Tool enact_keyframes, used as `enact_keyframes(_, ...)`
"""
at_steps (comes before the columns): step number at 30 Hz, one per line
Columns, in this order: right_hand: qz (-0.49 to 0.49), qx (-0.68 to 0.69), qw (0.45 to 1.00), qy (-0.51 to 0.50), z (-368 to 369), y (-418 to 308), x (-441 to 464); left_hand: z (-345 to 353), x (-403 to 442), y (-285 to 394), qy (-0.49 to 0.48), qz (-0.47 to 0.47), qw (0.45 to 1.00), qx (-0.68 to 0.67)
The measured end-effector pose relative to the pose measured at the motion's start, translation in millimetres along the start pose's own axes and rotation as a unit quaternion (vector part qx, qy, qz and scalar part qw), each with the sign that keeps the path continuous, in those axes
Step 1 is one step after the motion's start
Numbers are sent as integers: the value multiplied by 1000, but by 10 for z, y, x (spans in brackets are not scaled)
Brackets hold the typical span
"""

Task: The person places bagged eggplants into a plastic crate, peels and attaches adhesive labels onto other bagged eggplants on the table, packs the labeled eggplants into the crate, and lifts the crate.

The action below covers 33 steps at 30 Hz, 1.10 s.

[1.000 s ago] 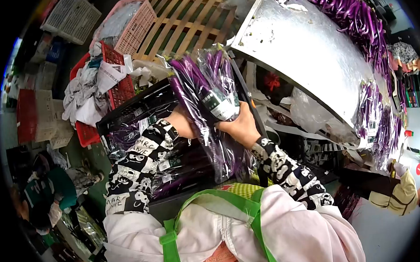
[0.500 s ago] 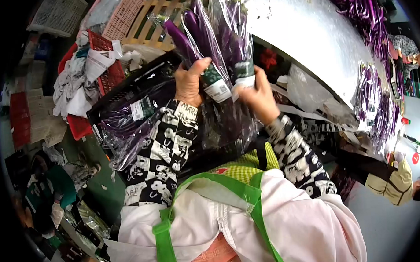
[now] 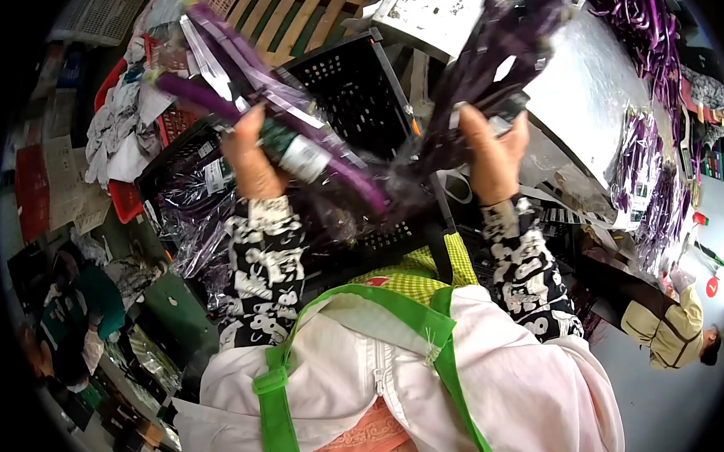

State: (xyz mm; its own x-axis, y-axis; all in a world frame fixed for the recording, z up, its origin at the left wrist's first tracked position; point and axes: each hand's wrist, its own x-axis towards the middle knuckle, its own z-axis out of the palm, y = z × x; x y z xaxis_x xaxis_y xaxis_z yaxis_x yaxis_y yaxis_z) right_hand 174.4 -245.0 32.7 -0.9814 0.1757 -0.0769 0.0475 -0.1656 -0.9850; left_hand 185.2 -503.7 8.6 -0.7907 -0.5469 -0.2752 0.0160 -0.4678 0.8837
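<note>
My left hand (image 3: 254, 160) is closed round a clear-wrapped bag of long purple eggplants (image 3: 275, 92), its green-and-white label showing just beyond my thumb. Another wrapped bag of eggplants (image 3: 484, 67), blurred by motion, is gripped in my right hand (image 3: 494, 151) and slants up to the right. Both bags are above a black plastic crate (image 3: 348, 85), whose perforated wall and floor show between my hands. More bagged eggplants (image 3: 207, 196) with labels lie in the crate's left end, below my left forearm.
A metal table (image 3: 571, 108) stands at the right, with bagged eggplants (image 3: 638, 161) at its edge and a loose eggplant heap (image 3: 640, 28) behind. Left of the crate is a red basket (image 3: 125, 200) with crumpled paper. A wooden pallet (image 3: 300, 14) lies beyond. People work at both sides.
My hands have moved apart, the left bag swinging left and the right bag swinging right and up. The crate's far wall now shows between them.
</note>
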Motion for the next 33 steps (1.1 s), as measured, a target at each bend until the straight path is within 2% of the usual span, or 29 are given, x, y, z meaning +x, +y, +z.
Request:
enact_keyframes(1, 34, -6, 999, -33, 40, 124, -69, -141, -28, 90, 29, 1, 999, 18)
enact_keyframes(2, -3, -111, 993, -36, 112, 338, -176, -297, -52, 189, 58, 3, 998, 36)
enact_keyframes(3, -65, -84, 992, -67, 303, 378, -274, -444, -63, 274, 0, -12, 1000, -10)
enact_keyframes(4, -49, -120, 988, -86, 383, 525, -403, -542, -111, 341, -58, -28, 996, -54)
enact_keyframes(5, -124, -135, 977, -112, 411, 917, -433, -515, -221, 421, -81, -7, 996, -47)
enact_keyframes(6, -141, -259, 951, -90, 416, 1239, -512, -475, -285, 381, -9, 10, 999, -49)
enact_keyframes(7, -121, -312, 937, -97, 448, 1252, -554, -558, -280, 252, 2, 28, 999, -17)
enact_keyframes(8, -61, -359, 924, -119, 379, 1488, -591, -650, -252, 107, 13, 46, 999, 15)
enact_keyframes(10, 39, -326, 934, -142, 240, 1994, -598, -428, -353, -135, 53, 56, 997, 7)
enact_keyframes(12, 25, -427, 900, -83, 122, 2494, -480, -216, -433, -339, 1, 69, 997, -23)
enact_keyframes(13, 52, -425, 900, -79, 134, 2508, -417, -183, -408, -406, -22, 74, 997, -22)
enact_keyframes(14, 79, -381, 916, -98, 128, 2509, -391, -153, -370, -455, -45, 79, 996, -22)
enact_keyframes(16, 134, -254, 947, -146, 133, 2315, -381, -56, -318, -418, -28, 50, 997, -47)
enact_keyframes(18, 209, -91, 951, -208, 64, 1935, -457, -18, -248, -395, -10, 38, 997, -70)
enact_keyframes(20, 283, 34, 920, -270, -129, 1477, -548, -41, -208, -453, -13, 23, 996, -82)
enact_keyframes(22, 359, 98, 878, -300, -400, 1010, -657, -152, -198, -668, -18, -38, 997, -60)
enact_keyframes(23, 401, 106, 861, -295, -542, 805, -691, -188, -212, -794, -14, -64, 997, -50)
enact_keyframes(24, 539, 46, 820, -188, -536, 516, -696, -187, -238, -948, 0, -69, 997, -20)
enact_keyframes(25, 494, 85, 836, -224, -658, 376, -744, -23, -338, -882, -18, -55, 998, -28)
enact_keyframes(26, 479, 33, 848, -225, -756, 305, -736, 145, -438, -815, -36, -42, 998, -36)
enact_keyframes(28, 419, -121, 876, -207, -877, 259, -732, 264, -513, -950, -68, -4, 996, 60)
enact_keyframes(29, 394, -166, 884, -189, -861, 225, -718, 257, -478, -1207, -33, 72, 988, 136)
enact_keyframes(30, 374, -212, 881, -197, -892, 276, -695, 287, -427, -1263, -10, 89, 979, 181)
enact_keyframes(32, 290, -274, 892, -213, -886, 379, -691, 286, -368, -1337, 39, 12, 971, 237)
enact_keyframes(33, 232, -291, 900, -225, -811, 376, -672, 335, -365, -1310, 67, 28, 952, 296)
